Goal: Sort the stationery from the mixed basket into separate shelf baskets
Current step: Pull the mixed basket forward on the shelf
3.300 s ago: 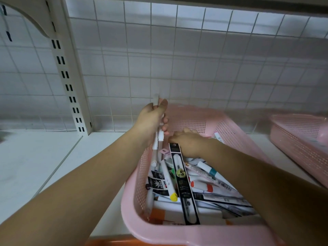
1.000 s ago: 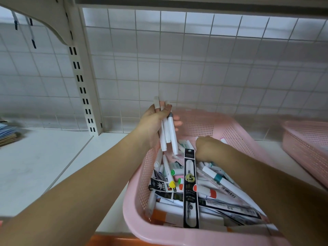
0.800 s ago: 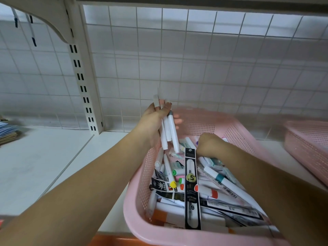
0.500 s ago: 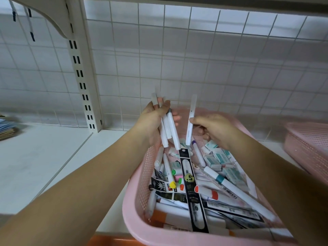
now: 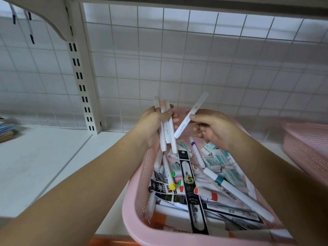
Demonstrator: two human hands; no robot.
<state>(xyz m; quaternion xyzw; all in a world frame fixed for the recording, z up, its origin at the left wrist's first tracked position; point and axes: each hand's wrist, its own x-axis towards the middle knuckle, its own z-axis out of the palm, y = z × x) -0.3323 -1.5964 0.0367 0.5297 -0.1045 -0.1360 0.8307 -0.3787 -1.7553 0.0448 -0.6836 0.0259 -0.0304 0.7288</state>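
In the head view, the left hand (image 5: 154,125) holds a bundle of white pens (image 5: 166,128) upright above the far end of the mixed basket (image 5: 134,197), fingers curled round them. The right hand (image 5: 213,128) pinches a single white pen (image 5: 192,115) between thumb and fingers, tilted just beside that bundle. The sorting looks to be at an early stage: the mixed basket on the shelf (image 5: 44,166) is crowded with markers (image 5: 230,188), erasers (image 5: 214,157) and black pen packs (image 5: 190,192), and the pens in hand have not yet reached the second pink basket (image 5: 307,144) at the right edge, whose contents cannot be seen.
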